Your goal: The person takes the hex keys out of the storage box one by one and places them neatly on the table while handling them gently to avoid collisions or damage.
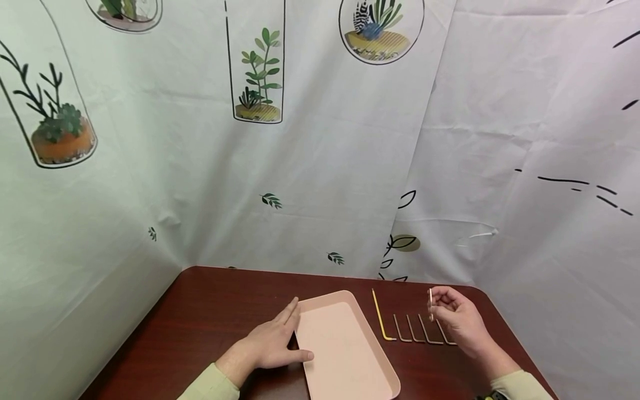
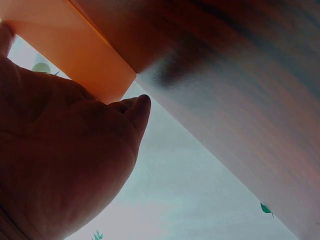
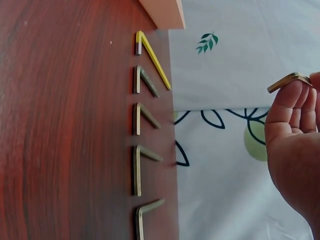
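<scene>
A pink rectangular tray (image 1: 345,350) lies on the table. My left hand (image 1: 270,340) rests against its left side, with straight fingers along the outer wall and the thumb over the rim. Raised at the right, my right hand (image 1: 462,322) pinches a metal hex key (image 3: 286,81) between thumb and fingers. Below and left of that hand, several bare-metal hex keys (image 1: 427,330) lie in a row, spaced apart. A yellow hex key (image 1: 379,315) lies at the row's left end, nearest the tray.
The dark red-brown wooden table (image 1: 225,297) ends at its far edge close to a white curtain (image 1: 310,166) printed with plants. More of this fabric hangs at the left and right sides.
</scene>
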Available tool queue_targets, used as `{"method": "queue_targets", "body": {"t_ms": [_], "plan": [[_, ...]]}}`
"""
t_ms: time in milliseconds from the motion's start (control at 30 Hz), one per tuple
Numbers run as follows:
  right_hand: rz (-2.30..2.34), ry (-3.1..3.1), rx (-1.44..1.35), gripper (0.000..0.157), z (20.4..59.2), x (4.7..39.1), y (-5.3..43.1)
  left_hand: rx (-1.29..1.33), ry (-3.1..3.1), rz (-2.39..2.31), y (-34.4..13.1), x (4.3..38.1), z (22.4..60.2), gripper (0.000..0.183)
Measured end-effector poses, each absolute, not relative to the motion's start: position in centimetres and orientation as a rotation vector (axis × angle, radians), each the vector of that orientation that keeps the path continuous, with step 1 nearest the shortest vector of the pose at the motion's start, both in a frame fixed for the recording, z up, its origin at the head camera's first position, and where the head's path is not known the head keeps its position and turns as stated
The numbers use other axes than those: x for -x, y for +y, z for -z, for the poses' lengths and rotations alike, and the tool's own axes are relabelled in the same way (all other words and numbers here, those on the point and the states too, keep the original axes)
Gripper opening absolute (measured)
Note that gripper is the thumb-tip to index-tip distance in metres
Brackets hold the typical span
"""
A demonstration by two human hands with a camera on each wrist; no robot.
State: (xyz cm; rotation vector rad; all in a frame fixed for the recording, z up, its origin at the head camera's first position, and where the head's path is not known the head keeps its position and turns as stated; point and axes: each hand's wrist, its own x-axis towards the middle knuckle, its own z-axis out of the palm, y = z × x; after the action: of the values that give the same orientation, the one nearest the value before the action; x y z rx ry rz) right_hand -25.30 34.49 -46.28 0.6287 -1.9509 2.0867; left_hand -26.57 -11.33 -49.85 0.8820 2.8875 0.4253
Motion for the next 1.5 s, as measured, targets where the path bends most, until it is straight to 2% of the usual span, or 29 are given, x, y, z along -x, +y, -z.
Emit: {"method": "queue_targets", "body": {"t_ms": [500,867,1500], "plan": [[-1.936,-2.086,-0.431,0.029,46.8,25.1,36.4,-0.861,2.889,-0.424,-11.3,26.8,50.2,0.118],[-1.648,-2.294,-0.246,0.029,47.2,25.0,36.8,-0.876,2.890,-0.431,-11.4,26.7,50.2,0.117],[-1.566,-2.456,0.010,0.034,48.0,25.7,38.4,-0.879,2.885,-0.414,-11.4,26.5,49.7,0.117]]}}
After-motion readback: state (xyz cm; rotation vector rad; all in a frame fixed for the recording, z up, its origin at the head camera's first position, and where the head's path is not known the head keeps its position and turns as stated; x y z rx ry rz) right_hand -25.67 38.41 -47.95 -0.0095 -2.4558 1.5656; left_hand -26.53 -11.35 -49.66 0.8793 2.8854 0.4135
